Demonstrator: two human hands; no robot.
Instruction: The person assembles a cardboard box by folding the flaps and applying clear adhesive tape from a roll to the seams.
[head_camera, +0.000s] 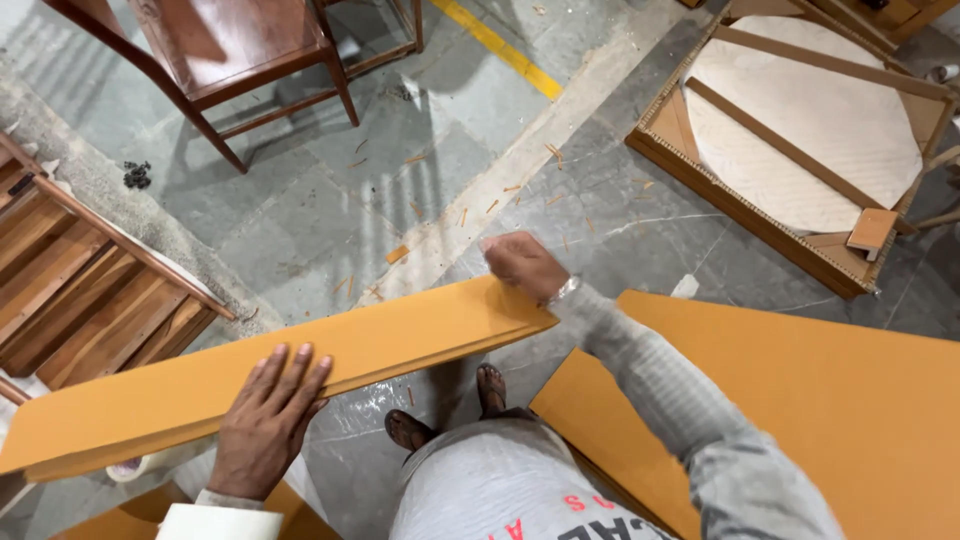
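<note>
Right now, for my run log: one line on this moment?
left hand: flat on board | right hand: gripping board's far end | sheet: on floor

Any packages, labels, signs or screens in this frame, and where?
No packages, signs or screens.
Red and dark printed lettering: bottom centre, on the wearer's grey shirt, partly cut off.
Yellow painted floor stripe: top centre, a diagonal marking on the grey stone floor.

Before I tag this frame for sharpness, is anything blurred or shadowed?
Head view: the right hand at the end of the orange panel is motion-smeared, while the left hand, flat on it, is sharp. The chair throws a soft shadow on the stone floor. Straight edges bow toward the frame's borders; no strong glare.
</note>
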